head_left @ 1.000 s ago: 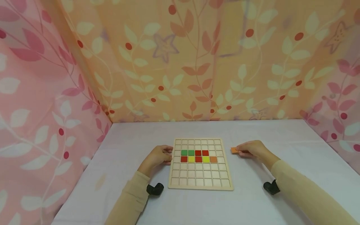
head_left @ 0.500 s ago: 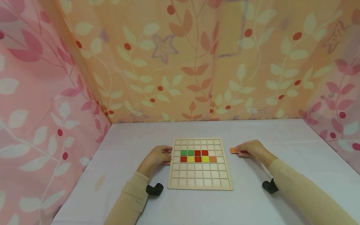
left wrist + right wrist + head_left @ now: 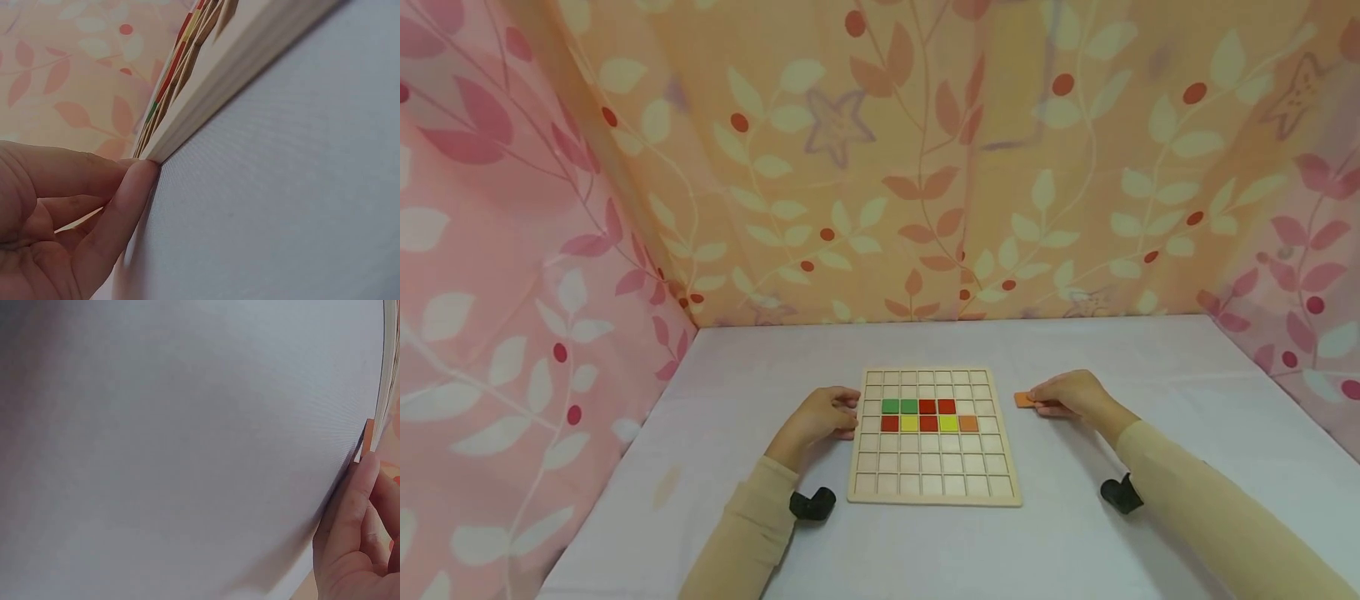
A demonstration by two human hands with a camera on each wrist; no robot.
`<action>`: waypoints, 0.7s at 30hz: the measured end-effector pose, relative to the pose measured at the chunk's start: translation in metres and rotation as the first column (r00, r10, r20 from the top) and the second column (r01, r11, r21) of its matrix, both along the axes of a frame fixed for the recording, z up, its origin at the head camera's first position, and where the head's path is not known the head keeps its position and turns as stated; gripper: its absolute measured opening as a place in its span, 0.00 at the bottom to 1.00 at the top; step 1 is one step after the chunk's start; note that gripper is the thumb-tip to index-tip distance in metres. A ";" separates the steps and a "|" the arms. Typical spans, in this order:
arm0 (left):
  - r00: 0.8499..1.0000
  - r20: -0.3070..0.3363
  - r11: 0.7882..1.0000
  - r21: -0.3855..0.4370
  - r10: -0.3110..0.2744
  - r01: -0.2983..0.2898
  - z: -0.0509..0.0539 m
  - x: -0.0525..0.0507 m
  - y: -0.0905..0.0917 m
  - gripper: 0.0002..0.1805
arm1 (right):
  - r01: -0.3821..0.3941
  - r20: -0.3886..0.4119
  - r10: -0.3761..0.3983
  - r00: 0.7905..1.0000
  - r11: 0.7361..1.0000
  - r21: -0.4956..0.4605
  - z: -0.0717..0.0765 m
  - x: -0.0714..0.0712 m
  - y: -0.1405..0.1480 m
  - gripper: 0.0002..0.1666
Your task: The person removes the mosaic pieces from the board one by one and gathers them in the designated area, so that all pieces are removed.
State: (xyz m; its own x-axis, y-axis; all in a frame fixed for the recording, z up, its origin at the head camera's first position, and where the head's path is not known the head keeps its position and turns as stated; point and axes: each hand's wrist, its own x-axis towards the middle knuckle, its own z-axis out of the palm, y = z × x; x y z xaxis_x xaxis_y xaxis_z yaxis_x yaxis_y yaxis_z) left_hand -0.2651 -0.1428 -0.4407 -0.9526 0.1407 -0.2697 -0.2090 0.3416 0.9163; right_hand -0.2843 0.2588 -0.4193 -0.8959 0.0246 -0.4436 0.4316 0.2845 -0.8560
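A square wooden grid board (image 3: 934, 486) lies on the table, with a row of green and red tiles above a row of red, yellow and orange ones. At its left edge is my left hand (image 3: 817, 414). The thumb and fingers rest against the board's side, the thumb tip set apart from the finger above it; the left wrist view shows the thumb (image 3: 128, 206) touching the rim. To the right of the board, my right hand (image 3: 1075, 394) pinches a small orange tile (image 3: 1024, 401) by its right end. The tile (image 3: 369, 436) is low over the white surface; contact is unclear.
White cloth covers the table (image 3: 917, 550). Floral curtains stand behind it (image 3: 910, 183) and along both sides. A black piece (image 3: 813, 504) sits at the left wrist and another (image 3: 1122, 495) at the right. The right forearm crosses the table's right part.
Little has changed: both hands hold their places and the tile stays pinched beside the board. The head view has shifted very slightly.
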 end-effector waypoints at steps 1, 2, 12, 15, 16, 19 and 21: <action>1.000 0.001 1.000 0.000 0.001 -0.001 0.000 0.000 0.000 0.30 | -0.004 -0.005 0.004 1.000 1.000 -0.005 0.000 0.000 0.001 0.19; 1.000 0.002 1.000 -0.007 0.000 0.000 0.000 0.000 0.000 0.30 | -0.006 -0.008 0.006 1.000 1.000 -0.011 0.000 0.001 0.001 0.19; 1.000 -0.004 1.000 -0.015 0.010 -0.010 0.001 0.000 -0.001 0.29 | -0.006 -0.016 0.007 1.000 0.999 0.036 0.003 0.000 -0.002 0.17; 1.000 -0.009 1.000 -0.019 0.003 -0.003 0.001 0.000 -0.002 0.29 | -0.006 -0.012 0.006 1.000 0.999 0.039 0.002 -0.001 -0.004 0.16; 1.000 -0.009 1.000 -0.019 0.000 0.000 0.000 0.000 -0.002 0.29 | -0.005 -0.010 0.005 1.000 0.999 0.039 0.001 -0.002 -0.004 0.16; 1.000 -0.008 1.000 -0.019 -0.004 0.004 -0.001 0.000 -0.001 0.29 | -0.001 -0.005 0.001 1.000 0.998 0.055 0.001 -0.002 -0.005 0.15; 1.000 -0.006 1.000 -0.020 0.002 -0.002 -0.001 0.000 0.000 0.29 | 0.001 -0.007 -0.001 1.000 0.998 0.064 0.001 -0.002 -0.005 0.16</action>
